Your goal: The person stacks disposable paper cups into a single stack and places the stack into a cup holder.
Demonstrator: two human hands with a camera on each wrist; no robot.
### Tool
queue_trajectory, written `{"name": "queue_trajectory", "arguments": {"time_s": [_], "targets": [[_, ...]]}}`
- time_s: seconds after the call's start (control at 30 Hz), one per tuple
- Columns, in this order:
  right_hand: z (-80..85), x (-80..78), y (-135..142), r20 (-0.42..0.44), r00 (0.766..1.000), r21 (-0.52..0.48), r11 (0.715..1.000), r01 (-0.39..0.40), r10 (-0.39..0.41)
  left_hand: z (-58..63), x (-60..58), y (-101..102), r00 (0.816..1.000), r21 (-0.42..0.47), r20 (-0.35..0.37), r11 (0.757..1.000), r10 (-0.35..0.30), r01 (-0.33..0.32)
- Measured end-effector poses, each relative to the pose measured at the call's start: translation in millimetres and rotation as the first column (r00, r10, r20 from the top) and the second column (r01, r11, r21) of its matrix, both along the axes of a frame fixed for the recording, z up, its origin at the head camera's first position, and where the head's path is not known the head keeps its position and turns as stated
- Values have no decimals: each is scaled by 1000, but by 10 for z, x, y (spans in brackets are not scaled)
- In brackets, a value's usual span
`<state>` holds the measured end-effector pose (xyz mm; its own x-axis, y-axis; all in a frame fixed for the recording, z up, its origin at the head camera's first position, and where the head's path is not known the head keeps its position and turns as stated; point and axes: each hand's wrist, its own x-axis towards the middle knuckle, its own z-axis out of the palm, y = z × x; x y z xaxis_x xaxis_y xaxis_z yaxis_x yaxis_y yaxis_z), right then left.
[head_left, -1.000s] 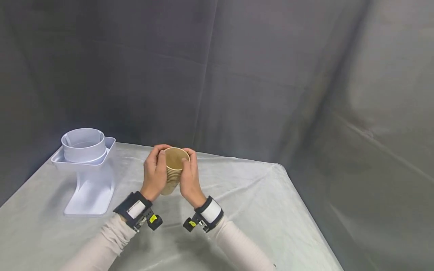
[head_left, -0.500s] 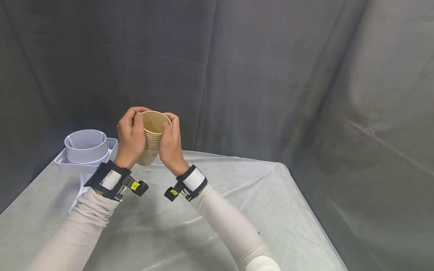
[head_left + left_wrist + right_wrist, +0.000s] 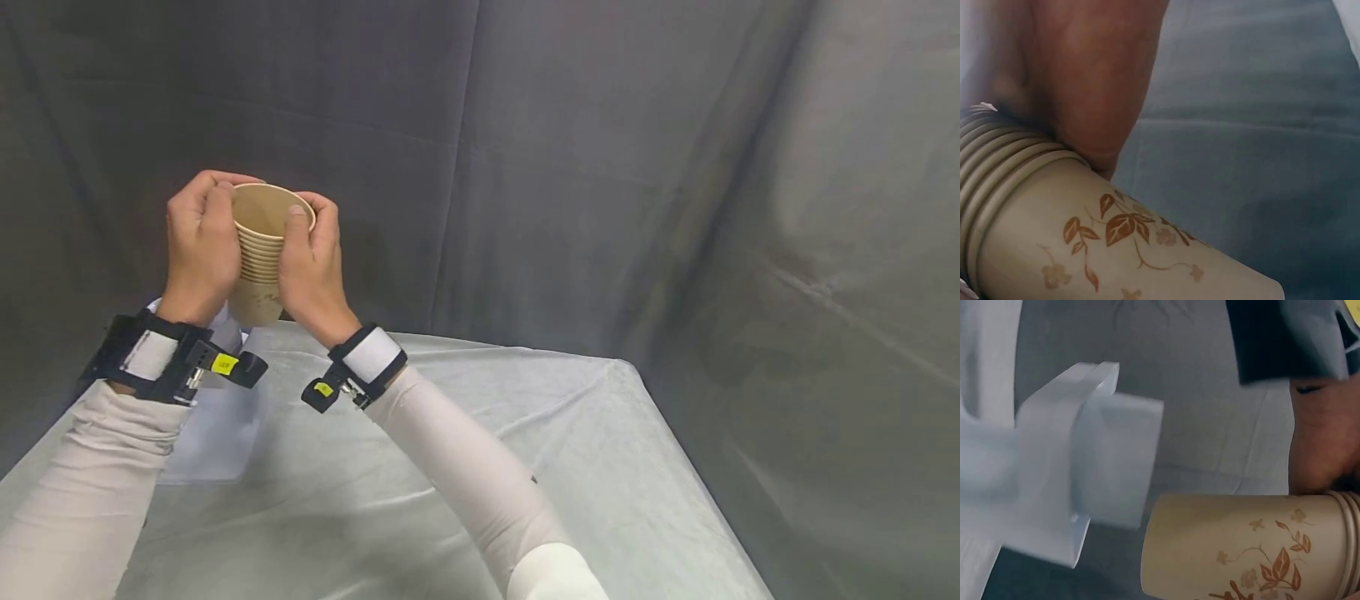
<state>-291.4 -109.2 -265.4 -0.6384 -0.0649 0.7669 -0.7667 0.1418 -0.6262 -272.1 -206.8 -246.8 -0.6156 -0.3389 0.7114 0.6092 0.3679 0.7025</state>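
Note:
Both hands hold a nested stack of beige paper cups [image 3: 258, 262] between them, mouths upward and slightly tilted. My left hand [image 3: 201, 242] grips the stack's left side, thumb near the rim; my right hand [image 3: 315, 262] grips the right side, its thumb over the rim. Brown leaf and flower prints show on the lowest cup in the left wrist view, with the stacked rims [image 3: 1010, 169] beside the hand. In the right wrist view the stack's base is close to the round holder of a white plastic stand [image 3: 1054, 456]. The left hand and wrist mostly hide that stand in the head view.
The stand's flat foot [image 3: 213, 433] rests on a table under a pale grey cloth [image 3: 420, 517]. Dark grey curtains [image 3: 562, 167] hang behind the table and along its right side. Each wrist wears a black strap [image 3: 367, 362] with a small camera.
Both hands have lifted the cup stack and carried it leftward, from over the middle of the table to above the white stand, which the left arm now largely covers.

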Motion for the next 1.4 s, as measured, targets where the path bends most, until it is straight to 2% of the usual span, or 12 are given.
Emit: {"name": "queue_trajectory", "arguments": {"time_s": [0.27, 0.4, 0.5, 0.53, 0.73, 0.93, 1.2, 1.4], "targets": [[189, 110, -341, -20, 998, 45, 997, 60, -60, 184, 85, -314, 999, 54, 1, 998, 41, -41], [238, 137, -474, -28, 997, 43, 996, 77, -76, 248, 107, -456, 1000, 103, 9, 995, 2, -3], [237, 133, -548, -11, 996, 44, 995, 85, -84, 256, 98, -553, 999, 140, 24, 989, -48, 44], [232, 127, -571, -1, 996, 49, 995, 84, -84, 249, 93, -582, 998, 139, 35, 989, -46, 41], [123, 87, -670, 38, 995, 69, 993, 93, -96, 129, 48, -704, 992, 74, 124, 997, 11, -20], [-30, 44, -729, 65, 995, 98, 993, 71, -77, -28, -8, -786, 981, 61, 192, 998, 21, -33], [-204, 14, -771, 156, 987, 136, 991, 19, -41, -235, -106, -892, 969, 53, 248, 999, -12, -1], [-313, 3, -766, 214, 976, 172, 985, 7, -45, -376, -126, -921, 958, 48, 285, 999, -25, 12]]}}
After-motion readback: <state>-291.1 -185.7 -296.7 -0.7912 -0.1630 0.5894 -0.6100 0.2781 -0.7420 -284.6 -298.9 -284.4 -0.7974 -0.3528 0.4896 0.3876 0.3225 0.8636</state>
